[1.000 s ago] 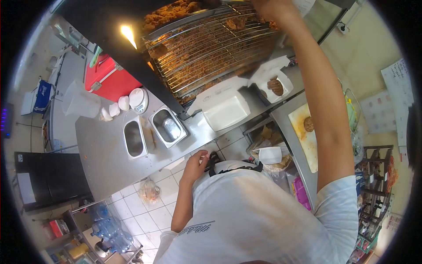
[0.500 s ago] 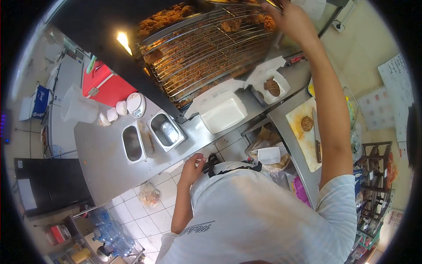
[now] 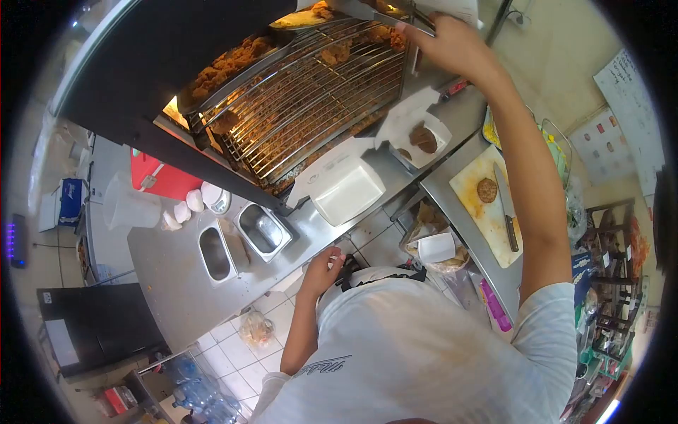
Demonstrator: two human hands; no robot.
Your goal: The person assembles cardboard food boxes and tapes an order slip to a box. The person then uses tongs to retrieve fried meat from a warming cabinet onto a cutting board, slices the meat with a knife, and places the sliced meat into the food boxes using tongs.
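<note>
High at the upper right, my right hand (image 3: 459,49) grips a pair of metal tongs (image 3: 402,20) reaching into the lit warming cabinet. Fried chicken pieces (image 3: 335,51) lie on its wire rack (image 3: 304,92), with more fried chicken (image 3: 233,63) behind. My left hand (image 3: 323,272) hangs near my waist, fingers curled in and nothing visible in them. Below the cabinet, an open white takeaway box (image 3: 346,194) has nothing in it. Beside it, another open box (image 3: 434,145) holds brown patties (image 3: 422,138).
Two steel containers (image 3: 263,230) stand on the metal counter (image 3: 169,265), near a white scale (image 3: 215,198) and a red cooler (image 3: 159,173). On the right, a cutting board (image 3: 462,184) carries a patty (image 3: 487,190) and a knife (image 3: 507,212). A bin (image 3: 438,247) stands below.
My right hand has shifted slightly left and down in view with the tongs, which now show more clearly. The camera view has turned and shifted. My left hand stays near my waist.
</note>
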